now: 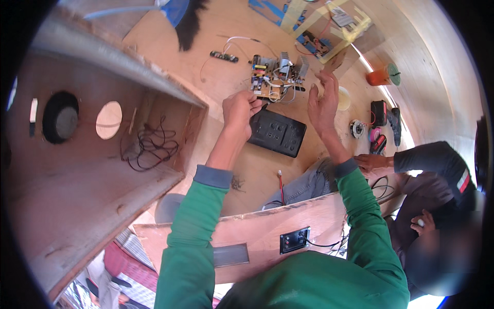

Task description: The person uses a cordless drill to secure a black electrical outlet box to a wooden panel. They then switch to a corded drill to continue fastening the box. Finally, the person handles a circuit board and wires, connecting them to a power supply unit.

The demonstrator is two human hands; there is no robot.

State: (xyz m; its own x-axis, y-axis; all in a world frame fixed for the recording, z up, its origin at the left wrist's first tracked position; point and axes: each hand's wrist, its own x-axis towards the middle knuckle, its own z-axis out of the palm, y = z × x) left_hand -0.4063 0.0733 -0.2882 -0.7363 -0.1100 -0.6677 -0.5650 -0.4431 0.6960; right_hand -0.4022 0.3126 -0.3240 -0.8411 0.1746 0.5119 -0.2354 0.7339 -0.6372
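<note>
My left hand is closed, its fingers pinched at the near left corner of a circuit board. Whatever sits between those fingertips is too small to make out. The board carries silver heat sinks, coils and loose wires. Just below it lies a black plastic panel with several cut-outs, its left edge beside my left wrist. My right hand hovers to the right of board and panel, open, fingers apart and holding nothing. A small strip-shaped board lies beyond my left hand, with thin wires running from it.
On the left stands an open wooden box with round holes and a black cable inside. A wooden panel crosses in front of me. At right are an orange drink cup, a solder spool, a drill and a seated person.
</note>
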